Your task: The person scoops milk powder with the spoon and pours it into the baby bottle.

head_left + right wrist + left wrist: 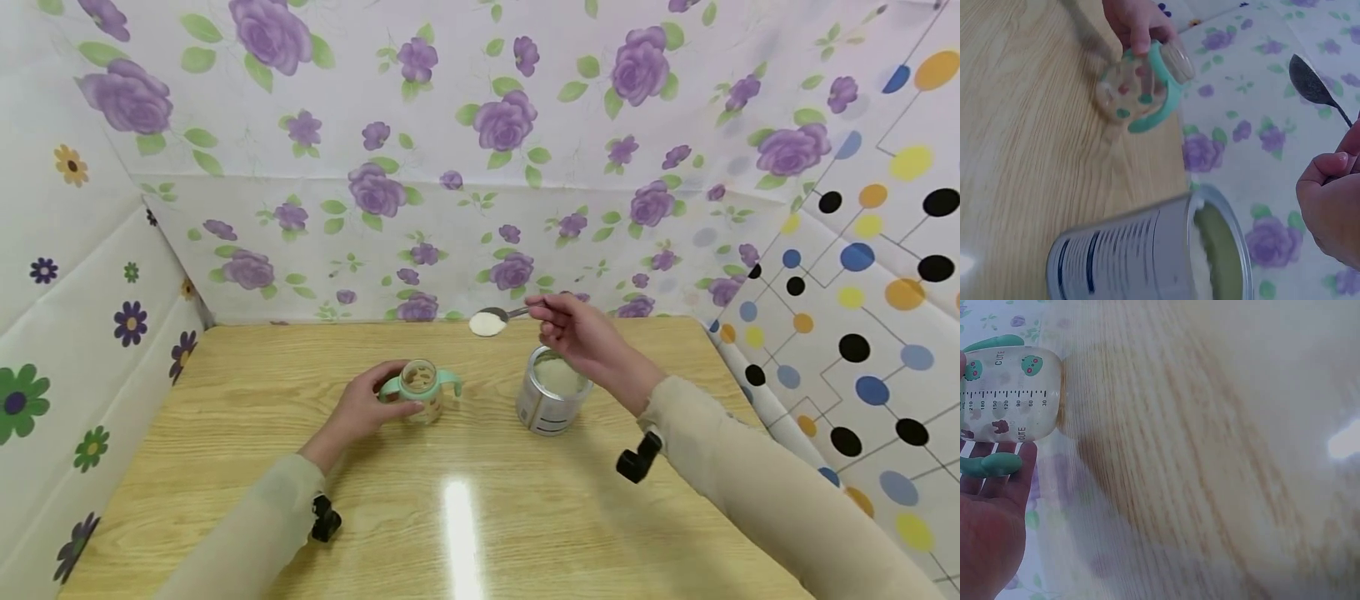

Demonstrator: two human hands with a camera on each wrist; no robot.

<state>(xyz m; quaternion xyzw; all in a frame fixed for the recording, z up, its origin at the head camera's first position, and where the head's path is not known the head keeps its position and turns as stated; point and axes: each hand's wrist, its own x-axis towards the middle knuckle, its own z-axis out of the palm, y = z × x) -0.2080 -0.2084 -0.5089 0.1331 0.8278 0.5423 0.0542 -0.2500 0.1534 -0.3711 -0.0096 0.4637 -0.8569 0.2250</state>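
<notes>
My left hand (369,403) grips a clear baby bottle (1016,394) with green side handles and printed volume marks. The bottle stands upright on the table without a lid, its open mouth (418,375) facing up. In my right hand (576,337) is a metal spoon (1310,80), pinched by the handle and heaped with pale powder (487,323). It hovers between the bottle and an open can (1122,250), above the height of both. Pale powder fills part of the can, and the right hand is over its far rim.
The wooden table (540,517) ends at a wall covered in purple-flowered cloth (502,121). Flower-print cloth (75,333) hangs on the left, dotted cloth (862,300) on the right. A black wrist camera (639,457) is strapped to the right sleeve.
</notes>
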